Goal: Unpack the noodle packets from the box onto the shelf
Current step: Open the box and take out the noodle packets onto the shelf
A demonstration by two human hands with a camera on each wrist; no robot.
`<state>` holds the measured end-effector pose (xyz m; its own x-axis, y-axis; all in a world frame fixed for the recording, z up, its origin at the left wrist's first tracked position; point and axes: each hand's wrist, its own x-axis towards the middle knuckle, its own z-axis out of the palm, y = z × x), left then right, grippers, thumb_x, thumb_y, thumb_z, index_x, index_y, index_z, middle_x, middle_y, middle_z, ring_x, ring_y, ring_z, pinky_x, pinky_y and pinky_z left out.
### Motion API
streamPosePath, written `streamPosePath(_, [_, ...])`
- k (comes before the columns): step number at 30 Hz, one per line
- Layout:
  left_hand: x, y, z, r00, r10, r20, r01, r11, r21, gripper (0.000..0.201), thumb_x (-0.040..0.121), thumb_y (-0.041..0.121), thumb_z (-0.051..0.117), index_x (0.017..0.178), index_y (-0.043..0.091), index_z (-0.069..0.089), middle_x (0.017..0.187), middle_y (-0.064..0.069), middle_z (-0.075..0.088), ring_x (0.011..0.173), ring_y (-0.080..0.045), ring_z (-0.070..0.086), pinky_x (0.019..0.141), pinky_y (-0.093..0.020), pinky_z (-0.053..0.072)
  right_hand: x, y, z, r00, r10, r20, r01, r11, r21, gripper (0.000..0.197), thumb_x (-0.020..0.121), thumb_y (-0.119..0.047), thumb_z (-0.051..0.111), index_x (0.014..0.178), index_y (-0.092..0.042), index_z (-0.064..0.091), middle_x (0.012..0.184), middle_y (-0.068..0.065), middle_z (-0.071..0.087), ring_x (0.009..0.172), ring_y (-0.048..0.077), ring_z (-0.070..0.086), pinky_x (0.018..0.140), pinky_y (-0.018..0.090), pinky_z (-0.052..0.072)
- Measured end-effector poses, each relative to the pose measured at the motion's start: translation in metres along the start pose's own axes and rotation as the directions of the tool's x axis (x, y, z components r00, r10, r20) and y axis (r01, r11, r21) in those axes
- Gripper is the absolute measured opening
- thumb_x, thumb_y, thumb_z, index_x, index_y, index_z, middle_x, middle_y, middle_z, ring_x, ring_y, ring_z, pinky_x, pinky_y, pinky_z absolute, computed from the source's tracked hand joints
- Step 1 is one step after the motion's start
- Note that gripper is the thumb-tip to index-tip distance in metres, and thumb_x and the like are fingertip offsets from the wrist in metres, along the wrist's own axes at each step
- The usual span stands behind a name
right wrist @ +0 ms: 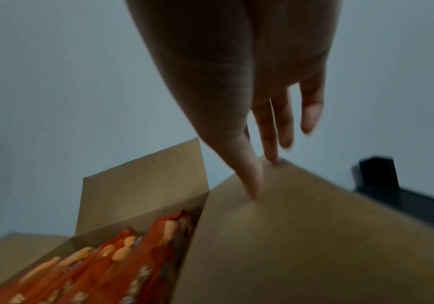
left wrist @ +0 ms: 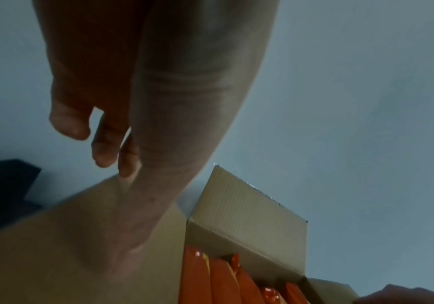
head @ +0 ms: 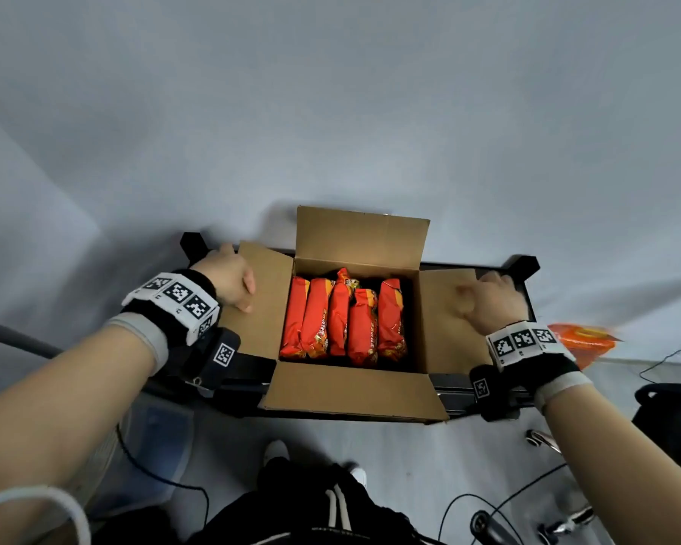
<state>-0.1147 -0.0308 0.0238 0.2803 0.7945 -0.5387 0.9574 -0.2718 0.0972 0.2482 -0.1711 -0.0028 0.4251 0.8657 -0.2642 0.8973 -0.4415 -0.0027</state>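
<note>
1. The packets (head: 345,320), red and orange, stand on edge in a row inside the box (head: 354,391); five show from above, one poking up higher than the rest at the back.
2. The box sits open on a black shelf (head: 525,265) against a pale wall (head: 331,92). Its back flap stands upright, the front flap hangs toward the person, and the side flaps are folded out flat.
3. The left hand (head: 229,279) lies on the left flap (head: 266,304) with fingers relaxed and straight, gripping nothing; in the left wrist view the thumb side rests on the cardboard while the other fingers (left wrist: 101,144) hang above its far edge.
4. The right hand (head: 488,298) rests on the right flap (head: 445,324), open too; the right wrist view shows the thumb tip and a fingertip (right wrist: 271,156) touching the cardboard, the other fingers lifted clear.
5. Both wrists wear black bands with white patterned markers.
6. One more orange packet (head: 578,344) shows, blurred, just right of the right wrist, outside the box; what it lies on I cannot tell.
7. Below the shelf, black cables (head: 488,505) trail over the grey floor (head: 409,446), and the person's dark trousers with white stripes show at the bottom edge.
</note>
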Motion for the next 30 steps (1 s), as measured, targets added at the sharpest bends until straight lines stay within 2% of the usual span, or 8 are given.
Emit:
streamPosePath(3, [0.006,0.008,0.016,0.999,-0.042,0.030,0.044,0.998,-0.046,0.041,0.082,0.045,0.063,0.096,0.007,0.069,0.131,-0.017,0.041,0.113,-0.030,0.051,0.094,-0.034,0.045,0.002,-0.014,0.016,0.977,0.045,0.207,-0.062,0.995,0.078,0.054,0.087,-0.042,0.053,0.133,-0.015,0.048,0.133,0.017,0.043,0.112,0.034,0.054,0.094,0.039,0.045])
streamPosePath(5, [0.012,0.016,0.027,0.995,-0.053,0.081,0.064,0.989,-0.130,0.060,0.090,0.051,0.048,0.111,-0.003,0.062,0.126,-0.022,0.051,0.107,-0.030,0.057,0.084,-0.030,0.045,0.005,-0.023,0.026,0.955,0.070,0.289,-0.105,0.989,0.106,0.063,0.088,-0.053,0.047,0.136,-0.013,0.043,0.137,0.019,0.041,0.115,0.036,0.054,0.095,0.040,0.044])
streamPosePath(8, [0.020,0.029,0.044,0.989,-0.066,0.135,0.099,0.960,-0.260,0.075,0.093,0.051,0.041,0.140,-0.005,0.032,0.139,-0.022,0.046,0.125,-0.031,0.049,0.091,-0.031,0.042,0.006,-0.032,0.038,0.937,0.081,0.341,-0.143,0.976,0.163,0.069,0.085,-0.056,0.049,0.137,-0.011,0.038,0.136,0.018,0.045,0.113,0.035,0.056,0.094,0.041,0.049])
streamPosePath(12, [0.029,0.042,0.056,0.979,-0.077,0.190,0.142,0.923,-0.359,0.058,0.096,0.037,0.044,0.132,-0.008,0.039,0.129,-0.024,0.054,0.109,-0.032,0.058,0.077,-0.033,0.047,0.007,-0.032,0.049,0.926,0.037,0.376,-0.145,0.954,0.264,0.061,0.089,-0.040,0.051,0.140,-0.011,0.032,0.132,0.013,0.053,0.096,0.030,0.066,0.086,0.040,0.055])
streamPosePath(21, [0.048,0.022,0.066,0.943,0.011,0.333,0.215,0.743,-0.634,0.061,0.089,0.025,0.060,0.139,0.003,0.034,0.136,-0.018,0.049,0.116,-0.037,0.057,0.085,-0.054,0.055,0.017,-0.023,0.061,0.866,-0.144,0.479,-0.185,0.798,0.573,0.054,0.092,-0.021,0.049,0.143,-0.017,0.032,0.137,0.011,0.051,0.099,0.026,0.065,0.080,0.041,0.059])
streamPosePath(26, [0.029,0.023,0.042,0.945,0.005,0.326,0.169,0.848,-0.502,0.069,0.086,0.028,0.064,0.140,0.002,0.029,0.127,-0.018,0.053,0.102,-0.033,0.064,0.084,-0.045,0.056,0.009,-0.028,0.010,0.911,-0.068,0.407,0.013,0.990,0.137,0.052,0.092,-0.035,0.051,0.135,-0.008,0.045,0.134,0.014,0.054,0.114,0.030,0.057,0.094,0.038,0.048])
streamPosePath(28, [0.023,0.027,0.027,0.966,-0.016,0.259,0.115,0.920,-0.374,0.072,0.089,0.030,0.059,0.145,0.001,0.022,0.123,-0.020,0.051,0.096,-0.031,0.064,0.080,-0.038,0.055,0.012,-0.033,-0.021,0.964,-0.084,0.253,0.047,0.988,0.147,0.036,0.090,-0.034,0.052,0.111,-0.007,0.063,0.115,0.014,0.067,0.102,0.028,0.063,0.086,0.032,0.047])
streamPosePath(30, [0.018,0.034,0.011,0.986,0.009,0.164,0.034,0.965,-0.258,0.062,0.093,0.029,0.052,0.143,0.001,0.029,0.124,-0.020,0.052,0.098,-0.028,0.060,0.066,-0.028,0.047,0.016,-0.047,-0.037,0.951,-0.112,0.288,0.028,0.959,0.281,0.033,0.090,-0.036,0.052,0.094,-0.005,0.064,0.095,0.012,0.072,0.081,0.025,0.070,0.078,0.032,0.054])
